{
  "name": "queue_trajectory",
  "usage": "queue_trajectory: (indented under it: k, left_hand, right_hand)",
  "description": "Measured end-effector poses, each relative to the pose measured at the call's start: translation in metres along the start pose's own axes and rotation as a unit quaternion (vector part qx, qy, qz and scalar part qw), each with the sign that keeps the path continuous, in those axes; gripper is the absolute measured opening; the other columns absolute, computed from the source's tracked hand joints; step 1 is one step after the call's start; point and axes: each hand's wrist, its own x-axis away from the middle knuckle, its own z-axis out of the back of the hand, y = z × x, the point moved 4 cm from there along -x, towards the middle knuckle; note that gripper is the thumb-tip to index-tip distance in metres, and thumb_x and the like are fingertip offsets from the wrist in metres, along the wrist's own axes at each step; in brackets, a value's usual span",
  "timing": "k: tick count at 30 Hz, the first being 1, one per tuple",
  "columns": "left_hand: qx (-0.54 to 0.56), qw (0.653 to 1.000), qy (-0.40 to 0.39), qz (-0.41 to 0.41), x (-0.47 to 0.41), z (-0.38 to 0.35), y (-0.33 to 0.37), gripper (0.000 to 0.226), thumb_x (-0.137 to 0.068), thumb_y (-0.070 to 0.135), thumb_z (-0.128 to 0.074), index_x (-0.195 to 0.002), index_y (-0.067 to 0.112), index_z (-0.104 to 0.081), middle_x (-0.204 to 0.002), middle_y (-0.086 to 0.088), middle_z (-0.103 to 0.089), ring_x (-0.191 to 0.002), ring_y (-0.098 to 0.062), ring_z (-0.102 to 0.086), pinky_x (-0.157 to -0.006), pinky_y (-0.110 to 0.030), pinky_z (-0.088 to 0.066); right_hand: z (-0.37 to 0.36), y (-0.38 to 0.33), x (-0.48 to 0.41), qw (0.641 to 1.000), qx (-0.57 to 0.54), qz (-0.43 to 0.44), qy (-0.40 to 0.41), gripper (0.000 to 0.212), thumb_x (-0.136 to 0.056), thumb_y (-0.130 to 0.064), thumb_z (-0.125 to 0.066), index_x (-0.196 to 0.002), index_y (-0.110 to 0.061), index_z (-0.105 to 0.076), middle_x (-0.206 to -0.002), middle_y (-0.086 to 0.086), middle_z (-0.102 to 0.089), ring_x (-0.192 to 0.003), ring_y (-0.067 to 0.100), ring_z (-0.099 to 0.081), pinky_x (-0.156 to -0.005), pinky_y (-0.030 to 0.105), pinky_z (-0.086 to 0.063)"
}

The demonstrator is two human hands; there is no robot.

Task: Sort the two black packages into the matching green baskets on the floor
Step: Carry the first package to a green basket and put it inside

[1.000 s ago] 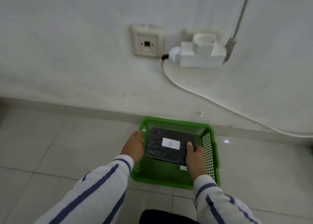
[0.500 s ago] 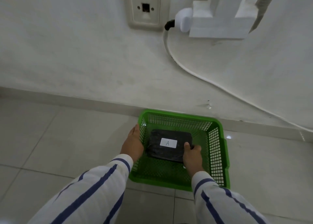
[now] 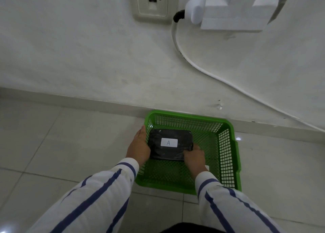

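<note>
The pale tiled floor (image 3: 52, 144) meets a white plastered wall (image 3: 88, 56) at a low skirting, and the square green plastic mesh basket (image 3: 226, 155) sits pushed up against that skirting, probably so it stays put and out of the walkway. On the wall above hang a cream socket plate (image 3: 152, 3) and a white multi-plug adapter (image 3: 232, 12), from which a white cable (image 3: 211, 74) loops down to the right, well clear of the basket.

Two arms in white sleeves with blue stripes (image 3: 98, 194) reach down into the basket from the near side. Between them, inside the basket toward its left wall, is the flat black plastic-wrapped package (image 3: 168, 155), lying level with its white paper label marked "A" (image 3: 169, 142) facing up, which keeps the letter readable for matching. A white corner shows at the basket's near rim behind the right wrist; it may be the basket's own tag, but it is too hidden to read.

The left hand (image 3: 139, 148) lies along the package's left edge, between it and the mesh wall, its fingers flat against the side. The right hand (image 3: 194, 156) has its fingers (image 3: 190, 147) curled and clamped on the package's near right corner. A two-sided hold like this suits lowering the package evenly. Whether it already rests on the basket bottom I cannot tell. The second package and the other basket are out of view.
</note>
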Motion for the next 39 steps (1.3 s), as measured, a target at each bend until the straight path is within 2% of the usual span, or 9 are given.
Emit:
queue_trajectory:
  k: [2,6,10,19,25,32,35,37,39]
  left_hand:
    - [-0.002,1.0,-0.001,0.0,0.0,0.0,0.0,0.08,-0.084,-0.008,-0.04,-0.151,0.018,-0.007,-0.159,-0.007,-0.018,-0.143,-0.024,-0.025,-0.117,-0.035,-0.024]
    - [-0.006,1.0,-0.004,-0.001,0.0,-0.002,0.001,0.079,-0.085,-0.006,-0.041,-0.151,0.018,-0.006,-0.159,-0.007,-0.017,-0.143,-0.024,-0.025,-0.117,-0.036,-0.024]
    - [-0.003,1.0,-0.01,0.002,0.0,-0.002,0.001,0.08,-0.085,-0.007,-0.042,-0.151,0.018,-0.005,-0.159,-0.007,-0.016,-0.143,-0.024,-0.024,-0.117,-0.034,-0.022]
    - [-0.008,1.0,-0.01,-0.006,-0.001,-0.004,0.0,0.076,-0.088,-0.001,-0.043,-0.151,0.017,-0.006,-0.158,-0.007,-0.018,-0.143,-0.024,-0.025,-0.116,-0.034,-0.022]
    - [-0.014,1.0,-0.015,-0.008,0.0,-0.006,0.0,0.075,-0.088,0.001,-0.043,-0.151,0.017,-0.005,-0.159,-0.007,-0.016,-0.143,-0.024,-0.024,-0.117,-0.035,-0.021]
    - [0.015,1.0,-0.005,-0.008,-0.001,-0.007,0.0,0.072,-0.089,0.0,-0.041,-0.151,0.018,-0.009,-0.159,-0.005,-0.017,-0.144,-0.023,-0.022,-0.116,-0.033,-0.018]
    - [0.024,1.0,0.009,0.011,0.002,-0.009,0.002,0.077,-0.086,-0.004,-0.041,-0.151,0.018,-0.006,-0.161,-0.006,-0.005,-0.146,-0.025,-0.012,-0.118,-0.036,-0.012]
    - [-0.038,0.998,0.03,0.03,0.004,-0.009,0.005,0.076,-0.087,0.002,-0.042,-0.151,0.017,-0.002,-0.161,-0.008,0.004,-0.147,-0.029,0.0,-0.119,-0.043,-0.006]
    - [-0.117,0.992,0.041,0.029,0.009,-0.008,0.012,0.076,-0.088,0.009,-0.043,-0.15,0.016,-0.001,-0.161,-0.009,0.007,-0.147,-0.03,0.006,-0.118,-0.048,-0.002]
  right_hand:
    - [0.0,0.002,0.003,1.0,-0.017,-0.002,-0.006,0.039,-0.086,-0.011,-0.053,-0.125,-0.005,-0.049,-0.122,0.021,-0.057,-0.108,0.035,-0.056,-0.095,0.042,-0.046]
    - [0.0,0.007,0.009,0.999,-0.013,-0.013,-0.04,0.04,-0.087,-0.017,-0.057,-0.125,-0.008,-0.048,-0.119,0.017,-0.061,-0.105,0.031,-0.058,-0.082,0.028,-0.041]
    - [-0.001,0.006,0.011,0.996,0.031,0.012,-0.077,0.05,-0.086,-0.024,-0.06,-0.132,-0.012,-0.044,-0.125,0.016,-0.058,-0.111,0.032,-0.056,-0.09,0.032,-0.042]
    - [0.001,-0.001,0.012,0.991,0.043,0.038,-0.122,0.072,-0.082,-0.008,-0.059,-0.145,-0.018,-0.026,-0.135,0.015,-0.051,-0.119,0.033,-0.051,-0.104,0.044,-0.041]
    - [-0.002,0.001,0.012,0.989,0.04,0.04,-0.137,0.077,-0.081,-0.005,-0.06,-0.146,-0.015,-0.019,-0.134,0.02,-0.048,-0.119,0.035,-0.05,-0.103,0.047,-0.042]
    - [0.001,0.008,0.012,0.993,-0.005,0.035,-0.115,0.064,-0.079,-0.002,-0.059,-0.136,-0.021,-0.036,-0.12,0.013,-0.06,-0.104,0.029,-0.059,-0.096,0.048,-0.048]
    - [0.005,0.014,0.013,0.994,-0.002,0.019,-0.103,0.073,-0.08,-0.012,-0.062,-0.143,-0.018,-0.026,-0.138,0.019,-0.046,-0.12,0.036,-0.049,-0.102,0.051,-0.042]
    - [0.012,0.014,0.014,0.996,0.009,0.006,-0.087,0.082,-0.083,-0.017,-0.062,-0.148,-0.016,-0.013,-0.151,0.02,-0.027,-0.132,0.039,-0.037,-0.107,0.051,-0.037]
    - [0.022,0.007,0.018,0.999,0.008,0.006,-0.053,0.079,-0.084,-0.017,-0.06,-0.148,-0.015,-0.015,-0.151,0.021,-0.024,-0.13,0.04,-0.038,-0.105,0.051,-0.039]
